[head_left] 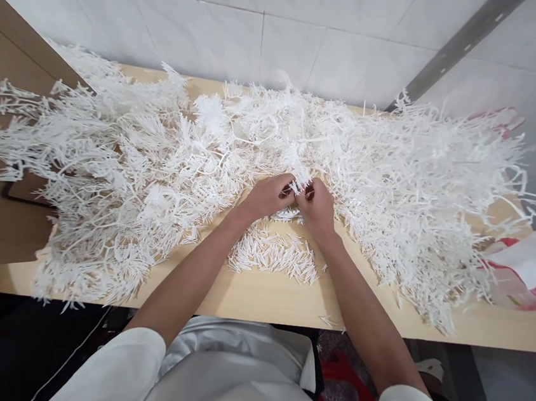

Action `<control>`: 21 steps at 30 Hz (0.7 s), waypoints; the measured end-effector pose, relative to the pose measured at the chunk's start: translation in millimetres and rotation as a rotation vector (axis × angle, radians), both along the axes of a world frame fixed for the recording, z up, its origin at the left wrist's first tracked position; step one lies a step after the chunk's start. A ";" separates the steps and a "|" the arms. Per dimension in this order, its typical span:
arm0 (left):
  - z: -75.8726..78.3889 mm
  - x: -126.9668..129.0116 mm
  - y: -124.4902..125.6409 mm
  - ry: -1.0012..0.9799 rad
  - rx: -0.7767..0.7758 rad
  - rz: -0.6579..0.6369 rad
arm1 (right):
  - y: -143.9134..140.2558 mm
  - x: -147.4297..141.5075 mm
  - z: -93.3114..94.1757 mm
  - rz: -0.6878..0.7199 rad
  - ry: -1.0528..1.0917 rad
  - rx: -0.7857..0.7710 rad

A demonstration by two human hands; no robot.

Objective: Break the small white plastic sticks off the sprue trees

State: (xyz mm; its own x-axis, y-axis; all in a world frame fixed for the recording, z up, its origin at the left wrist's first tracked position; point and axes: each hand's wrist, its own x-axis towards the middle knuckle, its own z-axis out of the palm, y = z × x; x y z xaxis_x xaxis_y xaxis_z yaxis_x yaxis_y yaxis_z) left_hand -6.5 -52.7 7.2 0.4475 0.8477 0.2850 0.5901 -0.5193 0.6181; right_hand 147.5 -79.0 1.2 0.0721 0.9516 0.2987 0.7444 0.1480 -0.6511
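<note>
Left hand [268, 195] and right hand [316, 207]: held close together at the table's [262, 299] middle, both pinching one white plastic sprue [300, 179] at the near edge of the heap. Heap of white sprues [132, 167]: spread across the table. Loose white sticks [274, 255]: small pile just below the hands. Red-and-white bag [526, 272]: far right.

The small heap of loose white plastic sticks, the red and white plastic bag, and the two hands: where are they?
small heap of loose white plastic sticks [274, 257], head view, middle of the heap.
red and white plastic bag [526, 272], head view, its white upper side.
left hand [268, 195], head view, back of the hand.
right hand [317, 209], head view, back of the hand.
</note>
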 end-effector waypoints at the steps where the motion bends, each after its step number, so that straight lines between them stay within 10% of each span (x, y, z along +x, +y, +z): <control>1: 0.4 -0.1 -0.6 0.032 0.011 -0.005 | 0.0 0.2 0.6 -0.005 -0.020 -0.026; 21: -6.4 0.1 -7.5 0.303 0.322 -0.061 | 7.6 10.1 5.6 0.273 -0.096 -0.128</control>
State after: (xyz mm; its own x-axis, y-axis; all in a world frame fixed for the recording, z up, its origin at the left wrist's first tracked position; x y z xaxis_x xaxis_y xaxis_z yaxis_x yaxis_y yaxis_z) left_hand -6.4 -60.2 0.8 0.5982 0.7063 0.3786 0.6815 -0.6969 0.2233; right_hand 157.6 -71.4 6.8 -0.2143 0.9622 0.1682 0.7473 0.2724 -0.6061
